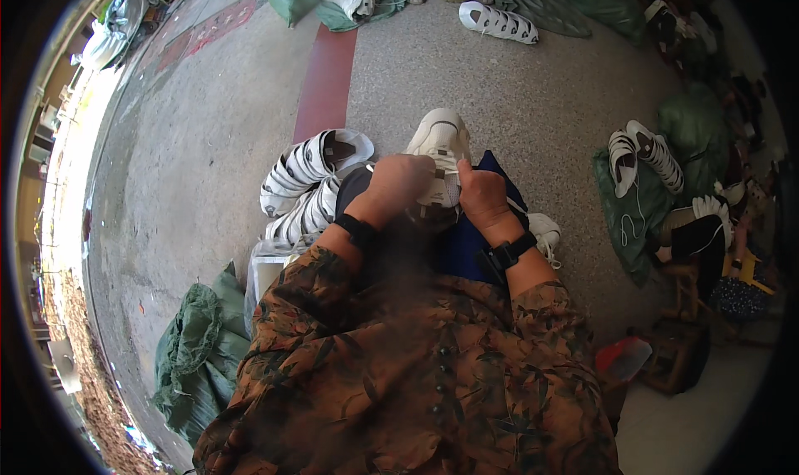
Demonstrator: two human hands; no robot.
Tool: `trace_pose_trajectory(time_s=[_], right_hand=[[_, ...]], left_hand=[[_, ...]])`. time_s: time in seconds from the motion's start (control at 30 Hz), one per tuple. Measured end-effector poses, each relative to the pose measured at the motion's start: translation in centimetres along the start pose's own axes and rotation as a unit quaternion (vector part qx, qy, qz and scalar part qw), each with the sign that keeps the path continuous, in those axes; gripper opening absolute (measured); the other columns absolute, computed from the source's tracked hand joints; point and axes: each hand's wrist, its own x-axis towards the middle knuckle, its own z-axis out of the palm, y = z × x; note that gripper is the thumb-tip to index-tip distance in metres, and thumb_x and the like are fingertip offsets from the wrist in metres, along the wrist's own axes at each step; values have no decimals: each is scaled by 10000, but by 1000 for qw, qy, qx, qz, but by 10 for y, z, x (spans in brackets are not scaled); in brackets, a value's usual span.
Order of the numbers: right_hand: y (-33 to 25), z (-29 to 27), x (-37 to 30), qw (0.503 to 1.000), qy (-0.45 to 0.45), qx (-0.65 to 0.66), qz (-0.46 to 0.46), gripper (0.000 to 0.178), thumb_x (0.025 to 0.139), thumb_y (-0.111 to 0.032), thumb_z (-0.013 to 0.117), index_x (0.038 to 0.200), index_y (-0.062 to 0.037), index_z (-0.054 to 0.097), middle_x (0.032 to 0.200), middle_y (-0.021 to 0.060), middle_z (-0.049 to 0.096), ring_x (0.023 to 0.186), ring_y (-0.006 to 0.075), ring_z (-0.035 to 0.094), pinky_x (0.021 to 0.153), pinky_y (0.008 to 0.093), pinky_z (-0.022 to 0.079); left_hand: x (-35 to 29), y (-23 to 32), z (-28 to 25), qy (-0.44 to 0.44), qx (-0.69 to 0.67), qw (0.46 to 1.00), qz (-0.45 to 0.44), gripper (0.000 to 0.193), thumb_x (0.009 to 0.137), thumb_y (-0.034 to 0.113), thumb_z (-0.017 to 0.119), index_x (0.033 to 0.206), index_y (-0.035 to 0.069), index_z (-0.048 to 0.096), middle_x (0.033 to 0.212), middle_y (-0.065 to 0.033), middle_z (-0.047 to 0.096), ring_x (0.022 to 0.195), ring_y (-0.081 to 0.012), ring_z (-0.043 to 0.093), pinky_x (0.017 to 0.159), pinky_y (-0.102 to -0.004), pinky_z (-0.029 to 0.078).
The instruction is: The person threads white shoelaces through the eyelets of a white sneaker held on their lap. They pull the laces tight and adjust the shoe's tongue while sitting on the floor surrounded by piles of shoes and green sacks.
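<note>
A cream sneaker point(441, 134) lies in front of my body, its toe pointing away from me. My left hand point(401, 185) is closed against the left side of its lacing; slight blur and the turned fingers hide what it grips. On the other side, my right hand point(483, 195) is closed, thumb up, and pinches a white shoelace point(453, 172) at the sneaker's lacing. Dark blue cloth point(466, 250) lies under the sneaker and my right wrist. Another white shoe point(544, 232) shows partly beyond my right wrist.
Stacked white shoes with black stripes point(304, 171) stand at my left, above a green sack point(196, 350). A striped shoe stack point(499, 23) lies at the far side. At right are a pair of shoes point(641, 155), another person's hand point(736, 263) and a wooden stool point(676, 354).
</note>
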Motion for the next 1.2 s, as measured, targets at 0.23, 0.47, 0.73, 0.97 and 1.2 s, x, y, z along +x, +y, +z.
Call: trace_pose_trajectory(time_s=[0.23, 0.47, 0.73, 0.97, 1.2], right_hand=[[4, 11, 5, 984, 17, 164, 74, 59, 759, -69, 532, 787, -19, 546, 710, 225, 605, 763, 396, 620, 661, 476, 478], [7, -14, 20, 943, -142, 201, 225, 248, 760, -246, 595, 823, -15, 660, 840, 238, 629, 858, 379, 617, 739, 453, 478], [18, -6, 28, 932, -234, 119, 251, 323, 726, -283, 564, 750, 25, 658, 815, 238, 644, 795, 374, 632, 724, 432, 493], [24, -4, 22, 861, -238, 369, 255, 152, 686, -92, 581, 556, -15, 567, 538, 28, 498, 524, 141, 453, 508, 296, 367], [13, -16, 17, 974, -106, 162, 119, 107, 716, -121, 614, 678, -21, 608, 674, 163, 595, 651, 308, 576, 618, 381, 444]], left_hand=[[10, 1, -1, -72, 113, 990, 35, 105, 750, 160, 570, 712, 102, 648, 685, -102, 647, 659, -292, 655, 573, -392, 521], [20, -1, 3, -101, 98, 990, 19, 135, 735, 183, 576, 706, 86, 665, 701, -127, 654, 670, -303, 655, 601, -407, 523], [24, -11, -4, -137, 71, 986, 57, 98, 710, 164, 603, 708, 94, 671, 707, -126, 649, 670, -311, 646, 611, -400, 518], [29, -8, -7, -177, 81, 980, 38, 115, 707, 134, 627, 787, 79, 689, 784, -123, 670, 738, -284, 665, 652, -387, 528], [21, 2, -9, -96, 85, 990, 64, 99, 719, 182, 610, 712, 96, 659, 694, -127, 647, 657, -308, 647, 581, -404, 515]])
